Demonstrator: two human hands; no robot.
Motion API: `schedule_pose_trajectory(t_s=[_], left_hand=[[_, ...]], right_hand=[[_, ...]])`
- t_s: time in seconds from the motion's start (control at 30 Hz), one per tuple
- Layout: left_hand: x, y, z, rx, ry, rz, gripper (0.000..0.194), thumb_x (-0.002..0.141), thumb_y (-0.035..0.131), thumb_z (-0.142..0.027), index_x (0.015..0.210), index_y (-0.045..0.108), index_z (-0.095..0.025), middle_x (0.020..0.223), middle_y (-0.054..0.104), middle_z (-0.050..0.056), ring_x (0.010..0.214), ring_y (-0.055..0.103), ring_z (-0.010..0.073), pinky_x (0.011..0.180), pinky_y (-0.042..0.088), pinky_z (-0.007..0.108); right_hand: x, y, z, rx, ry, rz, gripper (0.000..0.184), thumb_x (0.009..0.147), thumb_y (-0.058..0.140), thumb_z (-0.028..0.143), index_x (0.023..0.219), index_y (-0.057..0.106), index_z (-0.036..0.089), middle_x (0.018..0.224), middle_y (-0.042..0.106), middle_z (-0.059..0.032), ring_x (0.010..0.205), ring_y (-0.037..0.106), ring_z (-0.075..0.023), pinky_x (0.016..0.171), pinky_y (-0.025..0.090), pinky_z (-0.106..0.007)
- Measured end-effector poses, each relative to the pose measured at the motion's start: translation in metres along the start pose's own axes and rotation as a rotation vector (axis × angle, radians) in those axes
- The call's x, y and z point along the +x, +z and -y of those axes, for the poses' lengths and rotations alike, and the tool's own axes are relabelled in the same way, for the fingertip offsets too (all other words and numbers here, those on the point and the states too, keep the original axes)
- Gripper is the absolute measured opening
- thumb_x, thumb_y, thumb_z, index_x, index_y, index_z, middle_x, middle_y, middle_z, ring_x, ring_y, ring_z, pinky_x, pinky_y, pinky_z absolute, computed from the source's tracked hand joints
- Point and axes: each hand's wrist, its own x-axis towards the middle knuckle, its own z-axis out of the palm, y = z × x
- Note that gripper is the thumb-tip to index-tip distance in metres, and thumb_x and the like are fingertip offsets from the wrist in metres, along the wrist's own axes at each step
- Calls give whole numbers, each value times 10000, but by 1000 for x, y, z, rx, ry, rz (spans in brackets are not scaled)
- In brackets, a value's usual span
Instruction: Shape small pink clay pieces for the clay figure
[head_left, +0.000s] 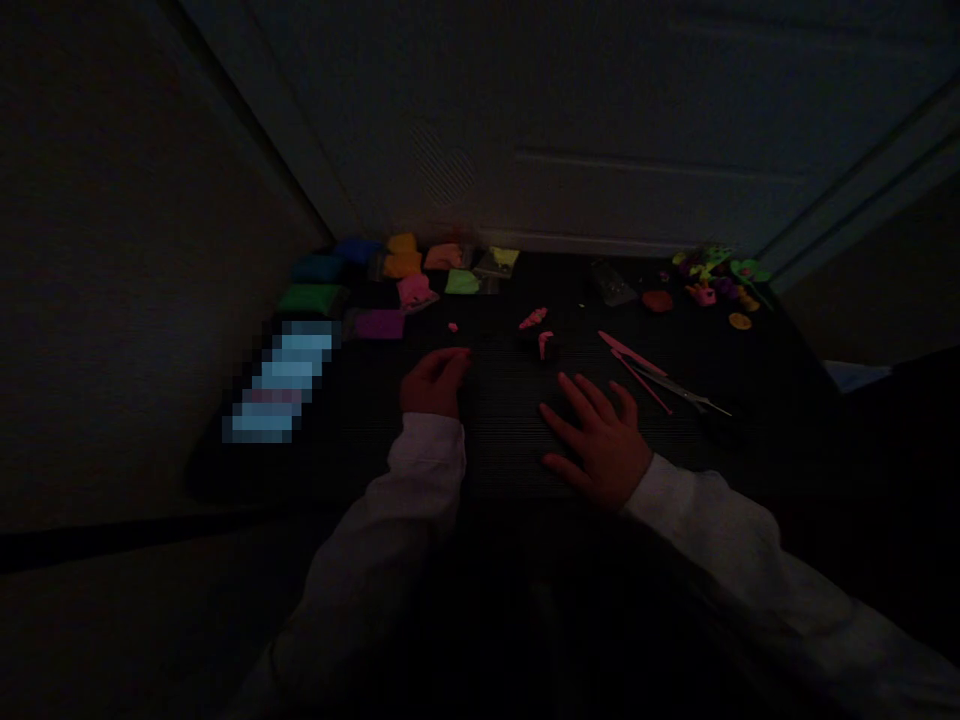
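While the room is very dim, the left hand (433, 383) rests loosely curled on the dark mat (495, 440) — whether it holds anything cannot be told. The right hand (600, 440) lies flat, fingers spread, empty. Just beyond them sit small pink clay pieces (534, 320); clay packets (390, 285) (no readable writing) lie far left, pink tools (637, 365) to the right.

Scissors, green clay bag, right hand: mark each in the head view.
scissors (679, 388): head view, on the blades near the pivot.
green clay bag (311, 298): head view, bag's middle.
right hand (604, 445): head view, back of the hand.
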Motion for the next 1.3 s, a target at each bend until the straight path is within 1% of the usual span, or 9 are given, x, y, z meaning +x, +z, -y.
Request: schedule_pose_trajectory(t_s=[0.17, 0.3, 0.43, 0.57, 0.7, 0.83, 0.97, 1.1, 1.3], left_hand=[[1, 0, 2, -27, -3, 6, 146, 604, 611, -262, 687, 656, -151, 568, 575, -18, 525, 486, 74, 482, 368, 183], [2, 0, 3, -29, -15, 9, 148, 602, 610, -267, 691, 657, -158, 585, 584, -16, 534, 494, 78, 482, 368, 186], [1, 0, 1, -9, -14, 5, 138, 601, 612, -261, 684, 659, -161, 570, 581, -22, 517, 485, 74, 479, 364, 188], [0, 1, 0, 3, -15, 4, 138, 609, 607, -260, 690, 657, -159, 576, 587, -20, 522, 492, 76, 493, 372, 194], [0, 0, 1, 26, -10, 11, 140, 610, 605, -261, 691, 656, -158, 593, 595, -14, 541, 506, 86, 508, 385, 203], [1, -1, 2, 46, -11, 21, 165, 615, 603, -281, 710, 657, -158, 602, 596, -11, 553, 510, 93, 519, 388, 212], [1, -1, 2, 52, -16, 17, 169, 613, 606, -285, 711, 658, -157, 608, 596, -10, 563, 512, 96, 520, 386, 211], [0, -1, 2, 45, -21, 11, 164, 610, 612, -282, 708, 660, -159, 594, 583, -20, 545, 493, 83, 517, 375, 203], [-1, -1, 0, 47, -21, 7, 147, 612, 615, -273, 700, 659, -164, 595, 591, -21, 543, 491, 82, 525, 382, 207]], right_hand=[[1, -2, -2, 1, -80, 19, 540, 790, 289, 613, 1260, 371, 359, 1438, 152, -85, 1299, 140, -277, 969, 67, -548], [2, -1, -2, -18, -39, 5, 590, 783, 285, 624, 1273, 373, 307, 1434, 155, -109, 1298, 126, -293, 969, 51, -557], [2, -1, 2, -2, -100, 16, 619, 769, 290, 643, 1278, 366, 299, 1436, 156, -99, 1296, 134, -286, 977, 52, -546], [3, -2, 2, -3, -24, -14, 584, 779, 305, 622, 1259, 396, 302, 1430, 170, -111, 1290, 146, -299, 968, 55, -558], [4, -3, 1, 28, -84, -4, 580, 761, 345, 629, 1250, 403, 322, 1432, 174, -95, 1285, 165, -293, 975, 67, -545], [5, -3, 2, 27, -20, -27, 569, 768, 349, 615, 1244, 416, 310, 1432, 172, -99, 1284, 163, -305, 973, 62, -557], [6, -3, 3, 56, -71, 0, 581, 763, 330, 634, 1253, 396, 329, 1432, 174, -89, 1288, 160, -295, 974, 60, -561], [8, -3, 3, 46, 4, -13, 572, 769, 331, 624, 1250, 404, 322, 1433, 166, -99, 1293, 144, -299, 973, 46, -566], [10, -3, 3, 53, -11, -22, 552, 770, 344, 614, 1237, 418, 329, 1431, 174, -100, 1289, 155, -303, 965, 59, -572]])
